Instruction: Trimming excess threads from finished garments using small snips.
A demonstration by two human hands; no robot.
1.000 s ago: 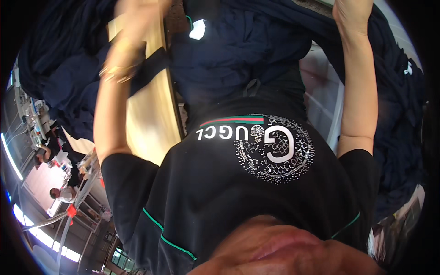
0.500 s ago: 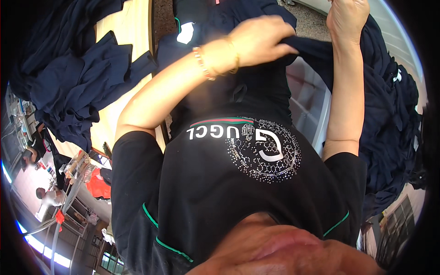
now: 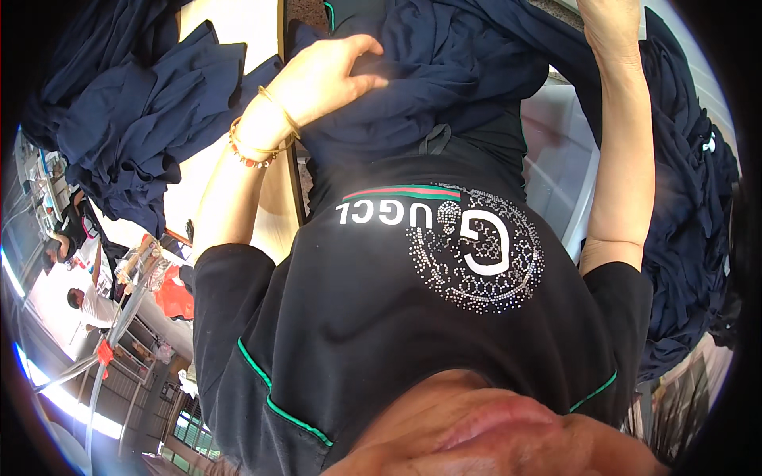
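Note:
Dark navy cloth (image 3: 468, 59) lies bunched across my lap. Above its left part is my left hand (image 3: 337, 67), wearing bracelets, with thumb and fingers apart and nothing seen between them. My right hand (image 3: 609, 20) is raised at the top edge, where its fingers are cut off from view. A band of the navy cloth runs from my lap up to the right and passes behind my right wrist; whether the hand grips it is hidden.
At the left, a navy cloth heap (image 3: 135, 111) lies on a pale wooden table (image 3: 230, 32). Another large navy pile (image 3: 686, 198) hangs at my right, beside a translucent plastic bin (image 3: 559, 135). Farther off at left, a person in white (image 3: 95, 305) is near racks.
My left hand has swung left, away from the right forearm, and its fingers have spread. More navy cloth now covers my lap. My right hand has risen slightly out of view.

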